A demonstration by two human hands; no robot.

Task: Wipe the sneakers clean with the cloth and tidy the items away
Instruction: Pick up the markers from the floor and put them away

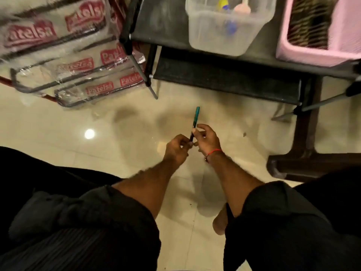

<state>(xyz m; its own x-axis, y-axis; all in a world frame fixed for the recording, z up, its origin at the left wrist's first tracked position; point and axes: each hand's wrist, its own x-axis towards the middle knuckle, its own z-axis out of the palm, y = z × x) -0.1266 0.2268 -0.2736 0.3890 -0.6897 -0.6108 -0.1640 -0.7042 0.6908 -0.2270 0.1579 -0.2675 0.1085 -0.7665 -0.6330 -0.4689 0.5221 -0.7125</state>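
Both hands meet above the glossy tiled floor (121,130), pinching a slim teal-tipped stick (194,122): the left hand (176,148) grips its dark lower end, the right hand (207,138) holds it midway. Beyond, a black rack (224,83) carries a clear plastic tub (224,30) and a pink basket (316,51).

Both forearms reach forward, left grip (178,146) and right grip (205,138) pinched close together.
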